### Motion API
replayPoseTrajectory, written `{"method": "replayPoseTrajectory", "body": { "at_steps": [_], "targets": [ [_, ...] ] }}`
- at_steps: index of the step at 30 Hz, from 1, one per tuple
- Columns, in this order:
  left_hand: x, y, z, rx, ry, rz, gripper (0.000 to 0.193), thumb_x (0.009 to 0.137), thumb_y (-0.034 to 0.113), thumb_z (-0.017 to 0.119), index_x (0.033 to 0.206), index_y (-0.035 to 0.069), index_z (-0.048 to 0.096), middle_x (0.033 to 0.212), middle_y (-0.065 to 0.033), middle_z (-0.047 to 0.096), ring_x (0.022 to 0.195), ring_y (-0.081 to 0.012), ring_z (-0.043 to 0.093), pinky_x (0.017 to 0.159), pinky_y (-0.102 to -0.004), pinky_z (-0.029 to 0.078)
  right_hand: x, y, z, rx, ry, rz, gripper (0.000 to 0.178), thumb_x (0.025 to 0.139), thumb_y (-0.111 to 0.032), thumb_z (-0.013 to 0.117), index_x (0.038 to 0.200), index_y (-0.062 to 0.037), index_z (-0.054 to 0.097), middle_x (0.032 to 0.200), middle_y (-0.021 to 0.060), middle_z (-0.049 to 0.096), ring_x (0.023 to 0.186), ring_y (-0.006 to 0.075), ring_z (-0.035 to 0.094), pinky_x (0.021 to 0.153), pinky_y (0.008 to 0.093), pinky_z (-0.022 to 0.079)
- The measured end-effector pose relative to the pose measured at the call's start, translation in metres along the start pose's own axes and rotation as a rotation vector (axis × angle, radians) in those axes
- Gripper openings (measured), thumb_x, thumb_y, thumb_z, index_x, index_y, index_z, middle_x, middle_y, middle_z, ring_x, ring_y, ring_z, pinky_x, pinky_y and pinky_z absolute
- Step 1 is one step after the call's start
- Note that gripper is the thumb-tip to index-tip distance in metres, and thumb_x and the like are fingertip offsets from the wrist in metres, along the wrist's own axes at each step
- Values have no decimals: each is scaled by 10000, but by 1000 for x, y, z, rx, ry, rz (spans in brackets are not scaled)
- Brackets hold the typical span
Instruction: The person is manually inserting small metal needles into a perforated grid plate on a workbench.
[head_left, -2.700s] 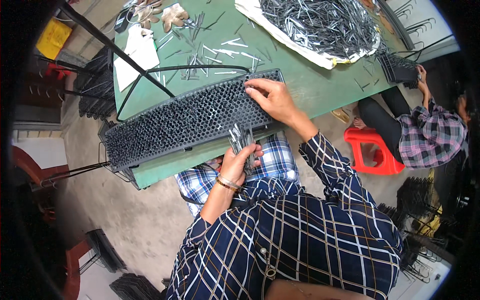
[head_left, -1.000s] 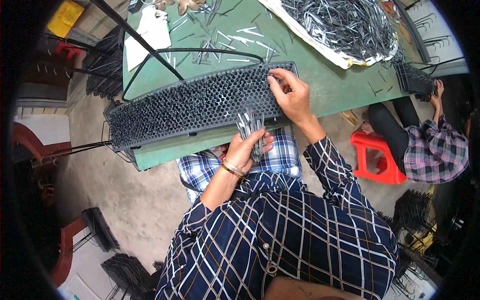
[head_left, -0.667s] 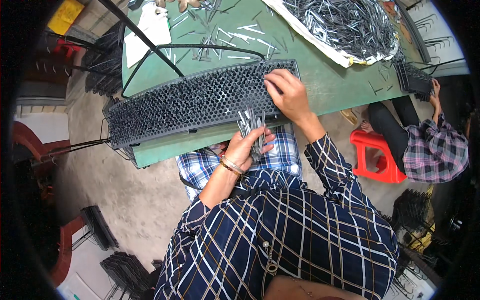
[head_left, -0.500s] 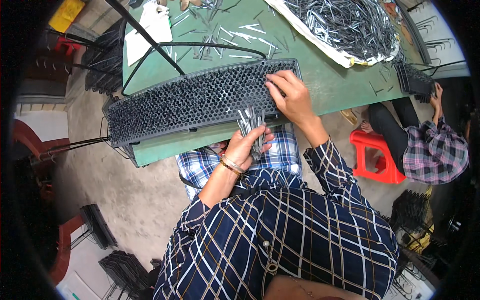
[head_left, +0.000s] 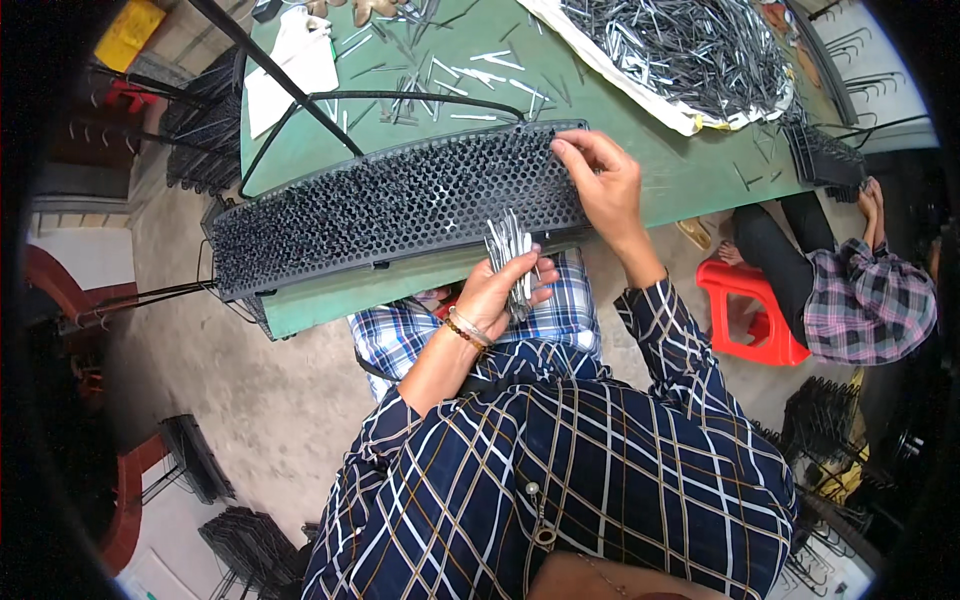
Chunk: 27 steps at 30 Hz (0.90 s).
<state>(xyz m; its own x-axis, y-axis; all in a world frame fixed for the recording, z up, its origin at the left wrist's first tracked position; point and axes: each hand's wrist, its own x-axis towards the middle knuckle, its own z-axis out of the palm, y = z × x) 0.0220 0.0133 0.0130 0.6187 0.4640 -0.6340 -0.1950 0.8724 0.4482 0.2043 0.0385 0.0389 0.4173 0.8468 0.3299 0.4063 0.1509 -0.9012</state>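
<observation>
A long black perforated tray (head_left: 470,222) lies slanted along the near edge of the green table. Dark pieces fill many of its holes towards the left, while the right part shows more bare holes. My left hand (head_left: 490,297) is closed round a bundle of thin grey metal strips (head_left: 511,243), held just in front of the tray's near rim, tips pointing up. At the tray's far right corner my right hand (head_left: 612,190) has thumb and forefinger pinched together. Whatever lies between those fingertips is too small to make out.
On the green table (head_left: 690,180), a white sack (head_left: 680,60) brims with similar strips; loose ones (head_left: 490,70) lie scattered beyond the tray. A black rod frame (head_left: 270,65) rises behind it. White gloves (head_left: 300,60) lie far left. Another person (head_left: 865,300) sits beside a red stool (head_left: 745,310) at right.
My right hand has moved slightly right and up along the tray towards its far right corner. My left hand still grips the bundle, having shifted a little to the right.
</observation>
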Motion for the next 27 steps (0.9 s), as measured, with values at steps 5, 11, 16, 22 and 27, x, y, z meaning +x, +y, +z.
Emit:
{"method": "replayPoseTrajectory", "body": {
  "at_steps": [5, 11, 16, 22, 27],
  "targets": [
    [3, -6, -10, 53, 9, 75, 153, 872, 141, 612, 977, 33, 590, 934, -89, 642, 829, -183, 647, 644, -293, 561, 6, 21, 10, -124, 18, -183, 102, 813, -84, 670, 890, -18, 675, 820, 48, 654, 636, 82, 566, 554, 219, 446],
    [0, -3, -9, 58, 24, 74, 161, 881, 112, 586, 1013, 20, 573, 926, -102, 651, 823, -164, 645, 617, -265, 551, -4, 29, 12, -366, -85, -381, 134, 764, -87, 692, 883, -30, 676, 831, 92, 624, 721, 240, 608, 648, 313, 493],
    [0, -3, -8, 65, 21, 91, 180, 883, 134, 594, 1029, 30, 577, 938, -90, 650, 830, -163, 643, 629, -261, 544, -9, 9, 4, -267, -84, -244, 129, 779, -90, 685, 883, -14, 684, 793, 95, 625, 703, 195, 609, 618, 285, 476],
    [1, -4, -8, 42, -10, 162, 203, 890, 150, 593, 1058, 37, 583, 966, -82, 645, 853, -171, 643, 653, -265, 556, -40, -11, -7, -6, -616, 254, 157, 814, -124, 679, 866, 25, 681, 763, 47, 643, 689, 78, 577, 578, 237, 456],
    [-3, -2, 1, -2, -8, 129, 198, 897, 151, 581, 1051, 27, 585, 969, -93, 639, 858, -182, 644, 668, -276, 575, -38, -5, -17, 294, -504, 549, 199, 832, -151, 667, 905, 33, 678, 741, 29, 653, 571, 47, 535, 503, 193, 442]
  ]
}}
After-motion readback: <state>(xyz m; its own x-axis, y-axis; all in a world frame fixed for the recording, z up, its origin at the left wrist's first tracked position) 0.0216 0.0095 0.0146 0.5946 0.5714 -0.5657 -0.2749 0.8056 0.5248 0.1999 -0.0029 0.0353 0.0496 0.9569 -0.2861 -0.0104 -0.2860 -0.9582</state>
